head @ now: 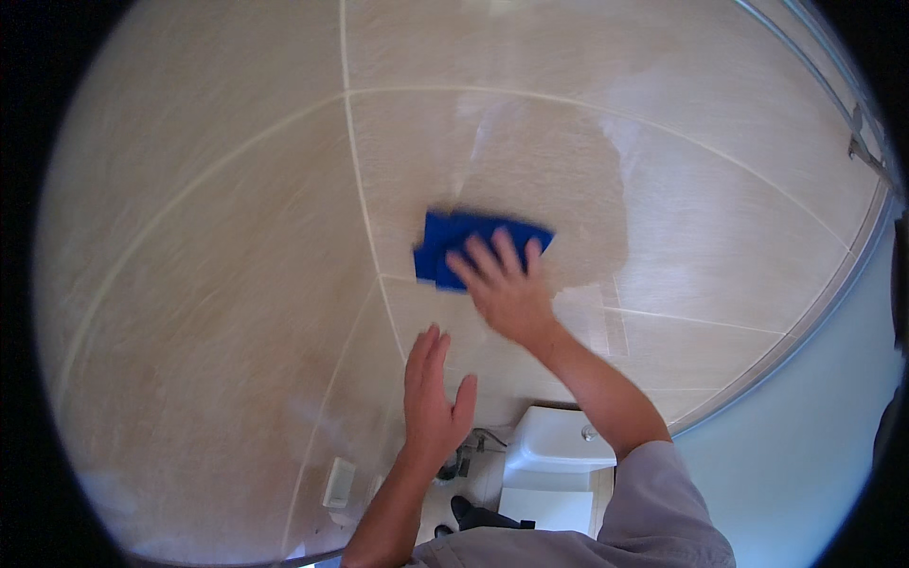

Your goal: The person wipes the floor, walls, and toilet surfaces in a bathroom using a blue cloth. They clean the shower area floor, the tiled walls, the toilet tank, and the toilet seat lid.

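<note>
My right hand point(508, 295) presses a folded blue cloth point(447, 241) against the beige tiled wall point(568, 177), its fingers spread over the fabric. Both hand and cloth are slightly blurred. Lower down and to the left, my left hand point(437, 397) is raised near the corner where two tiled walls meet. It holds nothing, and its thumb stands apart from the fingers. Around and above the cloth, a darker, wet-looking patch point(589, 199) covers part of the tile.
Below my hands stands a white toilet point(557, 444) with a tank and a round button. Near it are a hose point(490, 434) and a dark shoe point(461, 508). A white soap dish or fixture point(339, 483) is on the left wall. Metal rails point(802, 60) curve along the upper right.
</note>
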`<state>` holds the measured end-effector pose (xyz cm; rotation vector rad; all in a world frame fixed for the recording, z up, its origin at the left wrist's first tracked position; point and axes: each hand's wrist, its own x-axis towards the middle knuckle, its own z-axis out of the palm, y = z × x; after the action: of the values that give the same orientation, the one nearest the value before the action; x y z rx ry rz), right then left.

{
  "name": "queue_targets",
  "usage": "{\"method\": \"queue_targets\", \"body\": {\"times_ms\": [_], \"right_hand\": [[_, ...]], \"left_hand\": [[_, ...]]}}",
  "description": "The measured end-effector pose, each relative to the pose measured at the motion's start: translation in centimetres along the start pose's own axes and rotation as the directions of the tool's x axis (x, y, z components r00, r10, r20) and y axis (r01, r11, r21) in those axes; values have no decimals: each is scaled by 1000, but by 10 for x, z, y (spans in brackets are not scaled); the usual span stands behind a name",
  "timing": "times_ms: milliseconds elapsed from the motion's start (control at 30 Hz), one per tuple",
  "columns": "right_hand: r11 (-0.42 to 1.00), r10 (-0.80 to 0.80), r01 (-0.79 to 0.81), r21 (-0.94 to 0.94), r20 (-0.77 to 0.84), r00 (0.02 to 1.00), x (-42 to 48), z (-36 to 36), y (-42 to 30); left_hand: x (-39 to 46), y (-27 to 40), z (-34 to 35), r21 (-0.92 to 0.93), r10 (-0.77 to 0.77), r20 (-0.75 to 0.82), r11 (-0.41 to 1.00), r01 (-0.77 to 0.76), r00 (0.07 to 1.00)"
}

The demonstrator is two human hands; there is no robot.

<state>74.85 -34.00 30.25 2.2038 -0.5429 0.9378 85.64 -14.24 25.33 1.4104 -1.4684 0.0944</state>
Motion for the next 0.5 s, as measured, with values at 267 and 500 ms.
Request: {"method": "queue_targets", "body": {"times_ms": [267, 500], "right_hand": [[935, 339, -352, -40, -186, 922, -91, -35, 68], [823, 523, -566, -43, -331, 786, -12, -88, 117]], "left_hand": [[145, 46, 29, 271, 532, -88, 827, -494, 842], [183, 8, 81, 386, 611, 44, 719, -578, 791]]}}
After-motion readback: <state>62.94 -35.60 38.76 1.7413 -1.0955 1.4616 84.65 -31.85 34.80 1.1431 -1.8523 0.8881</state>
